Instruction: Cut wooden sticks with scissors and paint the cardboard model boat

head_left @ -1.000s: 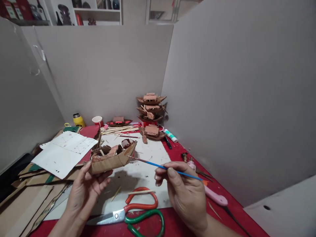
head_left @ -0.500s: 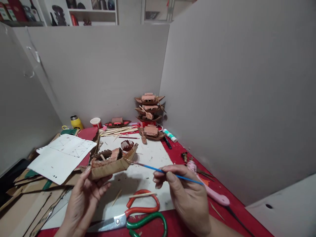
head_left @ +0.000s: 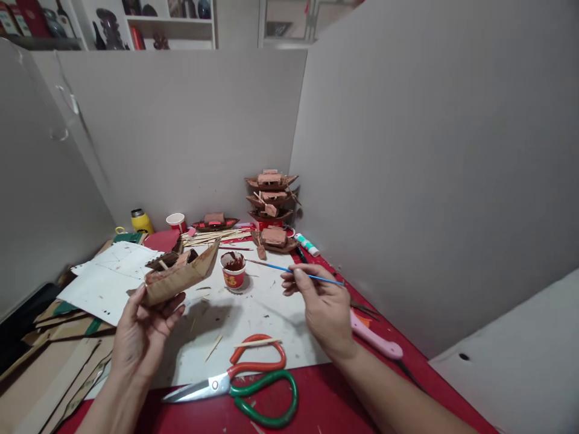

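My left hand (head_left: 147, 328) is closed on a cardboard model boat (head_left: 181, 278), held tilted above the table with its pointed end up to the right. Its outer side is bare cardboard, while the upper parts look painted reddish brown. Between the fingers and thumb of my right hand (head_left: 323, 304) is a thin blue paintbrush (head_left: 283, 269). The brush tip is close to the rim of a red and white paper cup (head_left: 233, 278), whose inside is coated with dark brown paint. Whether tip and rim touch, I cannot tell.
Scissors (head_left: 221, 383) with red and green handles lie in front, a thin stick across them. Finished-looking model boats (head_left: 272, 196) are stacked at the back. Cardboard and a marked paper sheet (head_left: 102, 283) cover the left; a pink glue gun (head_left: 377, 337) lies right.
The boat has moved left and away from the brush, uncovering the cup. My right hand has moved up and slightly left, taking the brush from the boat's end to the cup.
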`<control>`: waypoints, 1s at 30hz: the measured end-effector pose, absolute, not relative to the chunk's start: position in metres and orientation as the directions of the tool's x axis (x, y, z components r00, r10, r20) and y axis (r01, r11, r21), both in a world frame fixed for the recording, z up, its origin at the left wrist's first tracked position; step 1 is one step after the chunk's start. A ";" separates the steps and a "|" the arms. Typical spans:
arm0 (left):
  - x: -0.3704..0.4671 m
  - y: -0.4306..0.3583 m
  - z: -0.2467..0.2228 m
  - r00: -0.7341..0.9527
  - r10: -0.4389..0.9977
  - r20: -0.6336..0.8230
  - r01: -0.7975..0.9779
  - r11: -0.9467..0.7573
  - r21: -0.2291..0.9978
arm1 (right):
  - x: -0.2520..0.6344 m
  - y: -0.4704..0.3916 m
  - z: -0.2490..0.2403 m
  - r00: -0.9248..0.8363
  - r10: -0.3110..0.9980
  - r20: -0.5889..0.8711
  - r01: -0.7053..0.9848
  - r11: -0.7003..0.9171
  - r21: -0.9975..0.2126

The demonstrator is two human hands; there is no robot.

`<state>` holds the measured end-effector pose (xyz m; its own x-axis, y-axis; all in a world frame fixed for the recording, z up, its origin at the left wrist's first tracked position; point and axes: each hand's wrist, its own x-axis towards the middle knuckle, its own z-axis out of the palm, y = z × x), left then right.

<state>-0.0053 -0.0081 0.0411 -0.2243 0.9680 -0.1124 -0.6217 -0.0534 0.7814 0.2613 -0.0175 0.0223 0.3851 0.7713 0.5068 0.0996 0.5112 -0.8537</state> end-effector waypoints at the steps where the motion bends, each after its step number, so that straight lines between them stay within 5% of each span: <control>1: -0.007 -0.006 0.040 -0.228 0.967 -0.114 -0.624 -0.056 0.779 | 0.260 -0.013 0.022 0.360 0.780 0.512 0.126 0.503 -0.855; 8: -0.014 0.000 0.037 -0.252 0.960 -0.118 -0.662 -0.082 0.745 | 0.248 0.036 0.040 0.066 0.830 0.553 0.370 0.494 -0.786; 17: -0.024 0.005 0.031 -0.261 0.951 -0.168 -0.680 -0.057 0.731 | 0.224 0.083 0.042 -0.208 0.912 0.355 0.585 0.406 -0.702; 23: -0.024 0.002 0.032 -0.248 0.958 -0.147 -0.684 -0.065 0.726 | 0.226 0.088 0.035 -0.203 0.944 0.259 0.563 0.329 -0.758; 30: -0.023 0.001 0.035 -0.252 0.956 -0.153 -0.684 -0.064 0.726 | 0.238 0.083 0.030 -0.008 0.949 0.314 0.375 0.294 -0.879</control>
